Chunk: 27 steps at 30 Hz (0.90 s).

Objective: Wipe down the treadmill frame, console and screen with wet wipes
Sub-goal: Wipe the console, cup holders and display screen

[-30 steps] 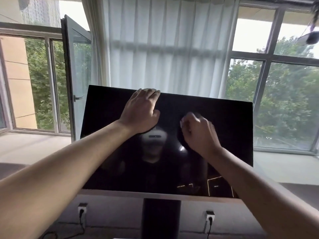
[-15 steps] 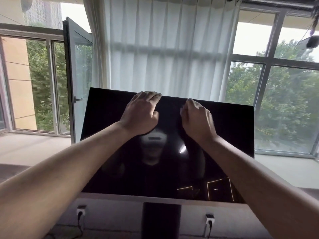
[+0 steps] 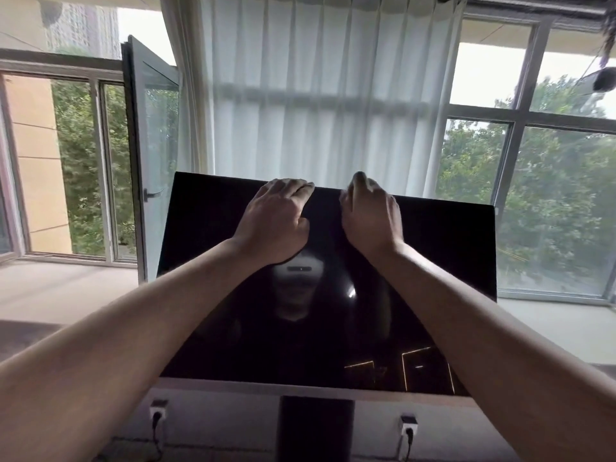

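Observation:
The treadmill's big black screen (image 3: 433, 261) fills the middle of the view, tilted back, with my reflection in its glass. My left hand (image 3: 276, 221) grips the screen's top edge, fingers curled over it. Just to its right, my right hand (image 3: 370, 215) sits at the same top edge with its fingers bunched. Only a pale sliver of the wet wipe (image 3: 342, 196) shows by the thumb; the hand hides the rest. A pale strip runs under the screen, above a dark post (image 3: 315, 428).
A white curtain (image 3: 316, 95) hangs right behind the screen. An open window sash (image 3: 153, 145) swings inward at the left, close to the screen's left edge. Two wall sockets (image 3: 158, 408) (image 3: 408, 425) with plugged cables sit low, either side of the post.
My right hand has slid up the glass from the middle of the screen to its top edge. My left hand has stayed on the top edge.

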### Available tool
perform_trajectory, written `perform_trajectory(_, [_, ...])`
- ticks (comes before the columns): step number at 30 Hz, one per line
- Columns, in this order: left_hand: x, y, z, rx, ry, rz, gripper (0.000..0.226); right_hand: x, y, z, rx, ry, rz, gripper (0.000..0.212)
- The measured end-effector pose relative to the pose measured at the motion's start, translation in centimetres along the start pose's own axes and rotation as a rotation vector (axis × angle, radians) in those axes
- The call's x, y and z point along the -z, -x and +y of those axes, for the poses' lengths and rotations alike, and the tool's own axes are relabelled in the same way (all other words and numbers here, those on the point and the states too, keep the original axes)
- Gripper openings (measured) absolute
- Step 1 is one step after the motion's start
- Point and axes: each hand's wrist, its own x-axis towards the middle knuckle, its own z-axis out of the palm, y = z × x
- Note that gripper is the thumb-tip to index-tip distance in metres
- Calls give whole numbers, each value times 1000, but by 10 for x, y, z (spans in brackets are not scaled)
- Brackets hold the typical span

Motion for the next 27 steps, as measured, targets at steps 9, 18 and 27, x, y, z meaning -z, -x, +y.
perform_trajectory(9, [-2, -2, -5, -25, -26, 1, 71, 12, 9, 27, 65, 63, -10, 17])
perform_trajectory(18, [-5, -3, -4, -28, -50, 49, 69, -14, 1, -30, 175, -66, -83, 18])
perform_trajectory(27, [-6, -1, -7, -46, -43, 48, 70, 30, 22, 74, -191, 11, 79, 19])
